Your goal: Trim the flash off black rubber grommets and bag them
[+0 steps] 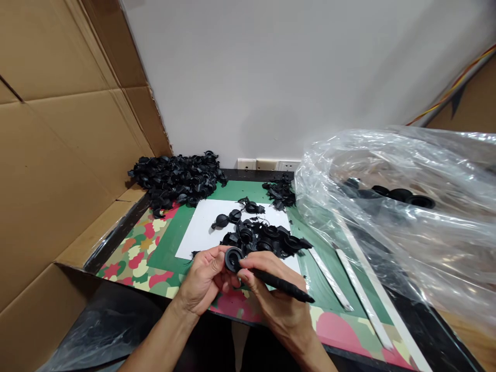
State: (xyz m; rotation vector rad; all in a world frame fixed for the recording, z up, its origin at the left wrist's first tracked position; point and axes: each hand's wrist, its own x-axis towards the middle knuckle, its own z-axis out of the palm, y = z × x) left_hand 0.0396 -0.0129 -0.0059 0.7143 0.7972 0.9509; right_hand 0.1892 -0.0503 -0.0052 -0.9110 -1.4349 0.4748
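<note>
Between the fingers of my left hand (pixel 206 276) is a round black rubber part (pixel 233 259), its ringed hollow side facing me. My right hand (pixel 282 294) is closed around a black pen-like tool (pixel 284 285), whose back end points to the lower right. The tool's front end is at the rubber part, hidden by my fingers, so I cannot tell what tip it has. Just beyond my hands, a loose heap of black rubber parts (pixel 267 237) with ragged flaps lies on a white sheet (pixel 199 227).
A large pile of black rubber pieces (pixel 180 178) is at the back left, with a smaller pile of black scraps (pixel 279 191) to its right. A clear plastic bag (pixel 387 243) holding round black parts stands at right. Two white strips (pixel 364 297) lie near it. Cardboard (pixel 70 129) walls the left side.
</note>
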